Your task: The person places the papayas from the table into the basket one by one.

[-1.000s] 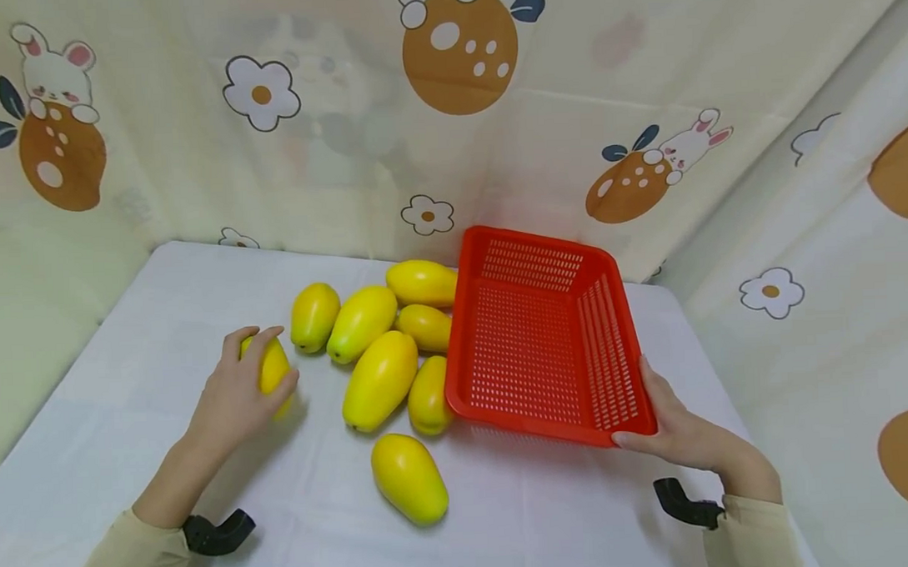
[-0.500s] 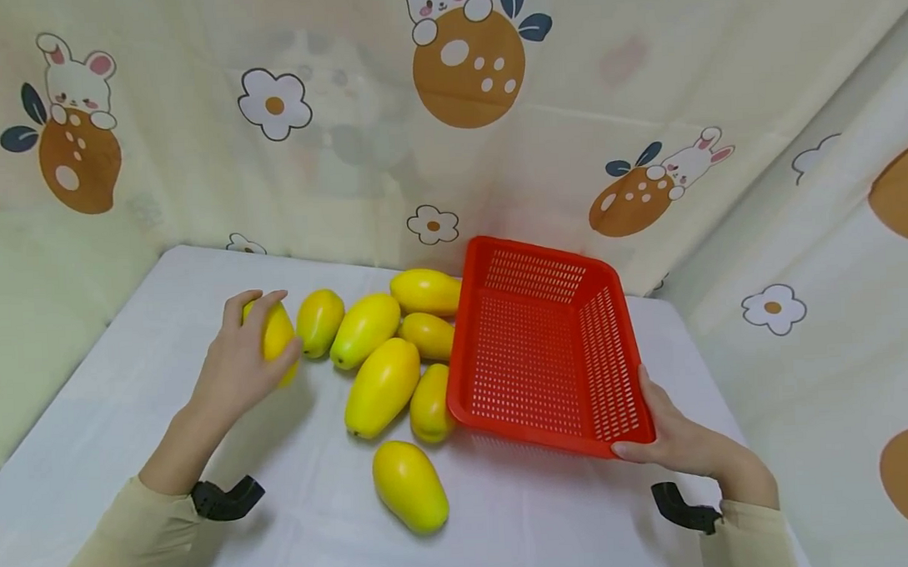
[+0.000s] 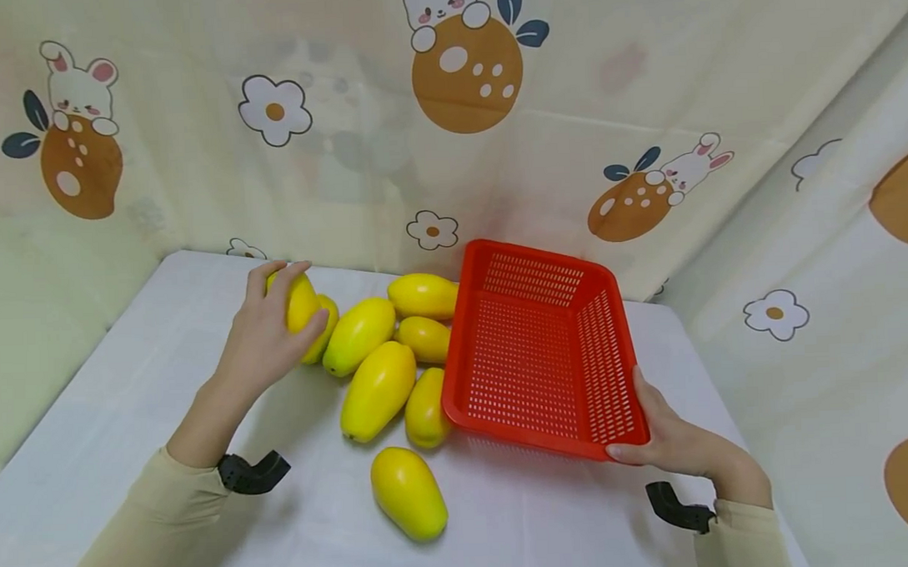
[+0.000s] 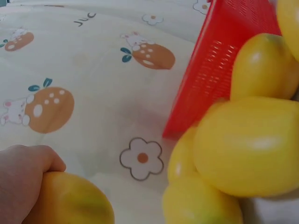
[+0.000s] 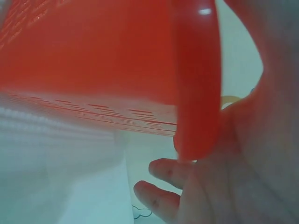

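My left hand (image 3: 263, 340) holds a yellow mango (image 3: 301, 300) over the left end of the group, fingers curled round its far side. The held mango partly covers another mango (image 3: 326, 321) behind it. In the left wrist view, the hand (image 4: 23, 182) and its mango (image 4: 72, 200) show at the lower left. My right hand (image 3: 673, 433) grips the near right corner of a red perforated basket (image 3: 524, 360), thumb on the rim. The basket is tilted towards me, with nothing inside. Up close, the right wrist view shows the basket's rim (image 5: 196, 84) against the palm.
Several mangoes lie left of the basket, among them a large one (image 3: 378, 392) and one at its edge (image 3: 427, 408). A single mango (image 3: 409, 494) lies nearer to me on the white tablecloth (image 3: 538, 531). A patterned curtain (image 3: 345, 179) hangs behind the table.
My left hand has carried its mango to the right and away from me, towards the others. The right hand keeps its grip on the basket, which has barely moved.
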Demonstrator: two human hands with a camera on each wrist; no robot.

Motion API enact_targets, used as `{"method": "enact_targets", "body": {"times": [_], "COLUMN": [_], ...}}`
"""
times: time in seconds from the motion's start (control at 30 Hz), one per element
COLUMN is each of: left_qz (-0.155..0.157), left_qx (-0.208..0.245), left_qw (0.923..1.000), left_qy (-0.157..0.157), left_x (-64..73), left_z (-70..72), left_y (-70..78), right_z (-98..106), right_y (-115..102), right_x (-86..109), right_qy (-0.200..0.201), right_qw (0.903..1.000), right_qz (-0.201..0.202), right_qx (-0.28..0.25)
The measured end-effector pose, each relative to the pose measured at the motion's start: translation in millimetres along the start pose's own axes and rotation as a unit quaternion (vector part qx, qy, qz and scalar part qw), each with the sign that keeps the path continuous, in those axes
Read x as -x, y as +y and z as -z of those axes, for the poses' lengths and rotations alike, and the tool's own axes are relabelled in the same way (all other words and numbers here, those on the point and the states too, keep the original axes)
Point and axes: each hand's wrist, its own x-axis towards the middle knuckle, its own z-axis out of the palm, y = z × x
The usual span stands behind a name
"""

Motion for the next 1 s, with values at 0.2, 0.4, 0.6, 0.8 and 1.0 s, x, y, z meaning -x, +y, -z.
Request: {"method": "enact_targets", "body": {"times": [0.2,0.4,0.6,0.8,1.0], "left_qz": [-0.008,-0.015,-0.021,-0.028,-0.024], "left_qx": [0.013,0.034,0.054,0.077,0.118], "left_qw": [0.9999,0.9993,0.9982,0.9964,0.9924], "left_qy": [-0.002,-0.003,-0.01,-0.021,-0.028], "left_x": [-13.2,-20.8,-24.9,-28.1,-28.1], "left_z": [-5.1,-11.7,-22.8,-35.9,-50.9], "left_y": [21.2,39.0,54.6,72.9,86.5], "right_z": [3.1,3.4,5.1,7.3,7.5], "right_y": [0.6,1.7,-0.5,-5.6,-9.8], "right_x": [0.8,2.1,2.7,3.9,4.4], "right_qy": [0.002,0.004,-0.005,-0.011,-0.001], "right_qw": [0.9999,0.9997,0.9986,0.998,0.9973], "right_qz": [-0.003,-0.022,-0.049,-0.059,-0.064], "right_qx": [0.009,0.013,0.019,0.019,0.036]}}
